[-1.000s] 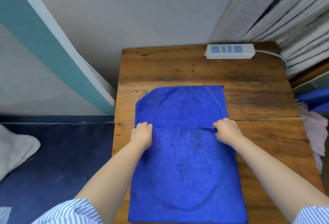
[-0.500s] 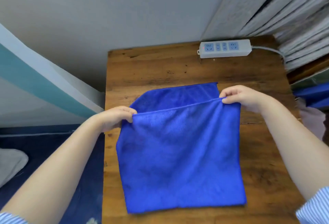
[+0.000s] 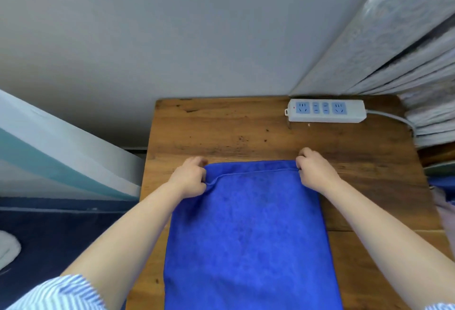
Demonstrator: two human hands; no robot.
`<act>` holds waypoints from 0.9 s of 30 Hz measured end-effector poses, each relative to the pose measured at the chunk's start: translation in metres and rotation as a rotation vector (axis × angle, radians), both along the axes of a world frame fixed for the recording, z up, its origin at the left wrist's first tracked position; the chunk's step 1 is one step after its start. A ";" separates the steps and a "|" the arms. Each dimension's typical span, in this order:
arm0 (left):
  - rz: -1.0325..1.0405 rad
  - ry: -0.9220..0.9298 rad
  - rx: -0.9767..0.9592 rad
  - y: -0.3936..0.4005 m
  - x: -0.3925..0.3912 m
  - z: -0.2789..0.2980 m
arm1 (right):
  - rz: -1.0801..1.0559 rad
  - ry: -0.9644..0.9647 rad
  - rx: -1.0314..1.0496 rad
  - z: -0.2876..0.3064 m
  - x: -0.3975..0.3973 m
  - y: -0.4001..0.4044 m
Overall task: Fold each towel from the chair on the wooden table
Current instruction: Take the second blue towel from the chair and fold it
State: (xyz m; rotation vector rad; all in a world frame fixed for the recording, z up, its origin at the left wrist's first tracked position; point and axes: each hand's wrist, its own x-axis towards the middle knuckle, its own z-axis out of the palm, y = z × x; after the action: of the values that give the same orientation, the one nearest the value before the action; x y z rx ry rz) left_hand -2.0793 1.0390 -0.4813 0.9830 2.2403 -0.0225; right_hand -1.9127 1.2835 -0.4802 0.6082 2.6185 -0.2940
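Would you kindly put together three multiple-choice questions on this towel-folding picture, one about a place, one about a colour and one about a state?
1. Where does the power strip lie on the table?
A. At the far right, near the wall
B. At the near left edge
C. On top of the towel

2. What colour is the towel?
A. White
B. Blue
C. Green

3. What are the hands doing?
A. Both lie flat on bare wood
B. Only one touches the towel
C. Each has a grip on a far corner of the towel

Answers:
1. A, since the strip sits by the wall, beyond the towel and apart from it.
2. B, as the cloth is plain blue throughout.
3. C, because the left hand and the right hand both curl their fingers round the far corners.
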 end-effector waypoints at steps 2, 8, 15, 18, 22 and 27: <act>-0.087 -0.034 -0.009 0.001 -0.002 0.002 | 0.069 -0.052 0.031 0.004 -0.002 0.003; -0.011 -0.358 -0.034 0.005 0.004 0.012 | 0.267 -0.208 0.104 0.015 -0.007 0.003; 0.059 -0.673 -0.120 0.017 0.017 0.047 | 0.198 -0.170 -0.075 0.041 0.009 0.017; -0.037 -0.533 -0.162 0.010 0.015 0.058 | 0.126 -0.192 -0.129 0.058 0.019 0.021; -0.159 -0.216 -0.176 -0.010 0.010 0.080 | -0.009 -0.113 -0.224 0.081 0.029 0.017; -0.204 -0.077 -0.174 -0.033 0.020 0.105 | -0.057 -0.059 -0.254 0.109 0.048 0.004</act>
State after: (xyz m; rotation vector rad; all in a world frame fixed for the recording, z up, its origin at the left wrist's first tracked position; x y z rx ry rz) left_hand -2.0594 1.0062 -0.3764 1.0927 2.0227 -0.2609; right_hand -1.8650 1.2879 -0.3708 0.5942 2.4577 -0.6061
